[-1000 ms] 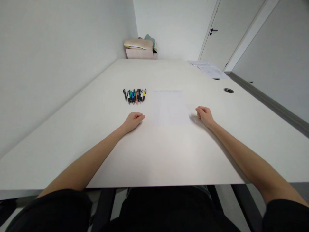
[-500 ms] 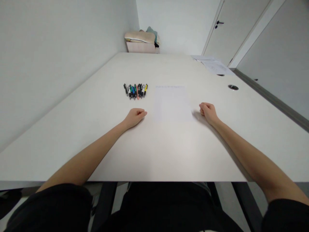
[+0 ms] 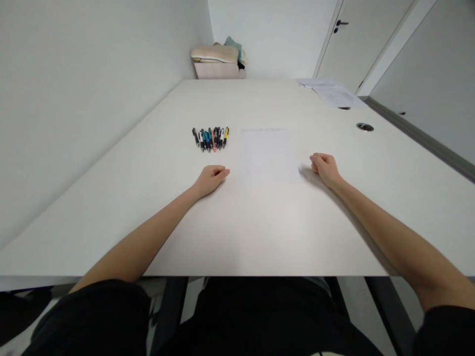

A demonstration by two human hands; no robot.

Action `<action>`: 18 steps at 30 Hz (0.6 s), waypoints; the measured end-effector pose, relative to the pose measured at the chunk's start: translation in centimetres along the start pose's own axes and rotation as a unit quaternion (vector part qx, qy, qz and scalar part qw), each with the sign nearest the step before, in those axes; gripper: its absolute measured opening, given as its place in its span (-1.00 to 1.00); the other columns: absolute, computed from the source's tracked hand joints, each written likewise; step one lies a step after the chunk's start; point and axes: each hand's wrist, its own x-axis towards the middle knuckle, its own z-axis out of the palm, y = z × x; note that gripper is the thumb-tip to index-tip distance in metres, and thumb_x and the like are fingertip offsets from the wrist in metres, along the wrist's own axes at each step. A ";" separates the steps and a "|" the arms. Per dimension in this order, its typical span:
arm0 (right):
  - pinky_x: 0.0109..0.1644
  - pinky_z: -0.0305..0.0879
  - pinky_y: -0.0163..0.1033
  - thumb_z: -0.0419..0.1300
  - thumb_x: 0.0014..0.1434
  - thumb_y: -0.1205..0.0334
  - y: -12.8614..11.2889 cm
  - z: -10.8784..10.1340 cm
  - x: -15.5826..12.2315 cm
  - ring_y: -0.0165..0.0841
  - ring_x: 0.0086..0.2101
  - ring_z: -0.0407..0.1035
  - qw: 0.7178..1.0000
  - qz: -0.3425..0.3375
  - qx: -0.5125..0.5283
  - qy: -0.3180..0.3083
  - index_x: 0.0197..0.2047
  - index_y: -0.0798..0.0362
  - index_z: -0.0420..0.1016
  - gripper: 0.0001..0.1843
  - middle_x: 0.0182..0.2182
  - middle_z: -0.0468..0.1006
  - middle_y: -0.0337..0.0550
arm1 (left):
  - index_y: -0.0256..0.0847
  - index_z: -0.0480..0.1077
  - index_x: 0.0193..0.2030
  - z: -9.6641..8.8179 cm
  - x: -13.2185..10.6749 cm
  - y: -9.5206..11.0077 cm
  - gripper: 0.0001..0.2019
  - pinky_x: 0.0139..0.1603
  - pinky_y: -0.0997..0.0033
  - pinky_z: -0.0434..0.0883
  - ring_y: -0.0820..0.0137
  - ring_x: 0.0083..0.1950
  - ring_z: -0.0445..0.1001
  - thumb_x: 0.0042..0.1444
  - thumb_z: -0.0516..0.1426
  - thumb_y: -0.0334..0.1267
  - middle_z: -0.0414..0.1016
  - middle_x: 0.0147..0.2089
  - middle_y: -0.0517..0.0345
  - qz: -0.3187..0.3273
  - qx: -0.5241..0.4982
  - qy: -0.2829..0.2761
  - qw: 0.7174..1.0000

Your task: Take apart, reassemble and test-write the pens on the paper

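Observation:
A white sheet of paper [image 3: 267, 154] lies flat on the white table [image 3: 237, 232] in front of me. My left hand [image 3: 212, 177] rests on the table as a loose fist, left of the sheet, with nothing in it. My right hand [image 3: 325, 167] rests as a fist by the sheet's right edge, also holding nothing. A row of several pens [image 3: 210, 138] in black, green, blue, red and yellow lies beyond my left hand, left of the sheet's top.
Loose papers [image 3: 331, 90] lie at the table's far right, near a round cable hole [image 3: 364, 127]. A low cabinet with folded cloth [image 3: 217, 62] stands past the far end. A wall runs along the left, a door [image 3: 356, 34] at the right.
Both hands stay as fists in the same spots on the table. Only the camera view has tilted and shifted slightly.

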 end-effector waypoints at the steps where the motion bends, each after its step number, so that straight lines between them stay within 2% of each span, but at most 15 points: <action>1: -0.64 -0.21 -0.35 0.09 0.00 0.15 0.0 0.0 0.0 -0.52 -0.67 -0.16 1.000 -0.001 -0.004 0.001 -0.64 -0.03 -0.05 -0.64 -0.73 -0.08 -0.40 | -0.20 -0.05 -0.64 0.0 -0.1 0.0 -0.61 -0.50 0.46 -0.02 0.54 -0.54 -0.06 0.07 -0.01 -0.07 -0.13 -0.61 0.31 0.002 0.002 -0.001 1.000; 5: -0.63 -0.20 -0.35 0.08 0.01 0.16 -0.3 0.0 -0.2 -0.51 -0.66 -0.15 1.000 -0.006 -0.016 -0.001 -0.64 -0.03 -0.04 -0.65 -0.74 -0.06 -0.39 | -0.20 -0.01 -0.64 0.0 -0.4 0.1 -0.61 -0.48 0.48 0.04 0.54 -0.55 -0.02 0.09 -0.01 -0.07 -0.08 -0.62 0.32 0.010 0.009 0.014 1.000; 8: -0.63 -0.20 -0.35 0.09 0.01 0.13 -0.5 0.1 -0.4 -0.51 -0.66 -0.14 1.000 -0.006 -0.020 -0.005 -0.64 -0.02 -0.02 -0.64 -0.75 -0.05 -0.39 | -0.22 0.20 -0.53 -0.5 0.8 0.6 -0.72 -0.42 0.49 0.15 0.51 -0.52 0.14 0.10 0.00 -0.11 0.13 -0.59 0.30 0.007 0.068 0.047 0.997; 10: -0.63 -0.20 -0.34 0.10 0.01 0.11 -0.7 0.1 -0.5 -0.52 -0.66 -0.14 1.000 -0.003 -0.024 -0.013 -0.65 -0.02 -0.02 -0.64 -0.75 -0.04 -0.40 | -0.24 0.34 -0.33 -1.1 3.0 1.2 -0.82 -0.35 0.47 0.24 0.45 -0.44 0.28 0.09 0.02 -0.18 0.31 -0.51 0.23 -0.014 0.155 0.063 0.986; 13: -0.62 -0.19 -0.33 0.11 0.01 0.08 -0.7 0.0 -0.5 -0.53 -0.67 -0.14 0.999 -0.003 -0.028 -0.021 -0.65 -0.02 -0.01 -0.62 -0.75 -0.02 -0.40 | -0.29 0.39 -0.16 -1.9 7.6 2.3 -0.76 -0.16 0.37 0.33 0.31 -0.21 0.43 0.14 -0.03 -0.28 0.48 -0.25 -0.01 -0.042 0.314 0.066 0.946; 14: -0.62 -0.19 -0.33 0.10 0.01 0.07 -0.8 0.0 -0.6 -0.53 -0.67 -0.13 0.999 -0.004 -0.030 -0.022 -0.65 -0.02 0.00 -0.62 -0.75 -0.02 -0.40 | -0.31 0.38 -0.10 -1.9 9.1 2.5 -0.72 -0.11 0.33 0.34 0.26 -0.13 0.44 0.16 -0.06 -0.30 0.48 -0.15 -0.09 -0.063 0.359 0.071 0.929; 15: -0.61 -0.19 -0.33 0.10 0.00 0.07 -0.8 0.0 -0.6 -0.53 -0.67 -0.13 0.999 -0.006 -0.032 -0.022 -0.66 -0.02 0.01 -0.62 -0.76 -0.01 -0.40 | -0.35 0.37 -0.04 -1.8 10.5 2.7 -0.69 -0.08 0.26 0.35 0.19 -0.06 0.44 0.16 -0.06 -0.31 0.47 -0.08 -0.18 -0.076 0.372 0.075 0.922; 18: -0.60 -0.19 -0.32 0.09 -0.01 0.06 -1.1 0.1 -0.6 -0.54 -0.68 -0.13 0.999 -0.007 -0.038 -0.021 -0.68 -0.01 0.02 -0.62 -0.77 0.00 -0.40 | -0.42 0.41 -0.04 -0.9 13.2 2.6 -0.67 -0.04 0.16 0.35 0.06 0.01 0.42 0.12 0.02 -0.29 0.45 -0.03 -0.30 -0.126 0.395 0.062 0.908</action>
